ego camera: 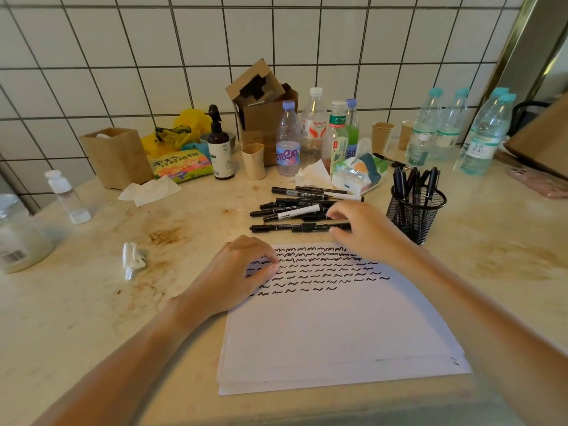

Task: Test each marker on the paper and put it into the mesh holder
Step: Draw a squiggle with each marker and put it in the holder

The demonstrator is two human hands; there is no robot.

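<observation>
A jar [18,238] with a barcode label stands at the counter's [92,318] left edge. Further along are a yellow packet [181,165] with Chinese writing, a dark pump bottle [220,149], and drink bottles, one [288,142] lettered "amen", another [313,130] reading "Watsons". The left hand [236,272], fingers curled, presses the paper [332,327] at its left edge, over rows of black squiggles. Loose markers [301,207] lie just beyond the sheet. The right hand [365,230] rests on their right ends, thumb and fingers closing around the nearest marker [292,228]. The mesh holder [415,210], just right of that hand, holds several markers upright.
</observation>
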